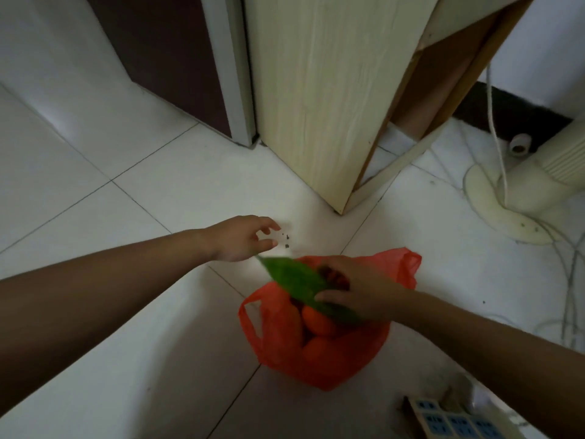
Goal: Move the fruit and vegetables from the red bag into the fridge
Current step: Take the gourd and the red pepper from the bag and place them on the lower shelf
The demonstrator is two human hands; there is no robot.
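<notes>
Left hand (pixel 242 237), fingers spread and empty, hovers just beyond the tip of a long, flat green vegetable (pixel 296 280). Right hand (pixel 357 288) is clamped on its other end, directly above the crinkled red bag (pixel 316 359), which holds smooth orange fruit (pixel 318 321). Step, as judged: extraction; next requires carrying it to the fridge.

Thin, crinkled red plastic bag (pixel 316 353) on glossy, smooth white tiled floor (pixel 126 312) beside matt pale wood-grain cabinet (pixel 316 90).
</notes>
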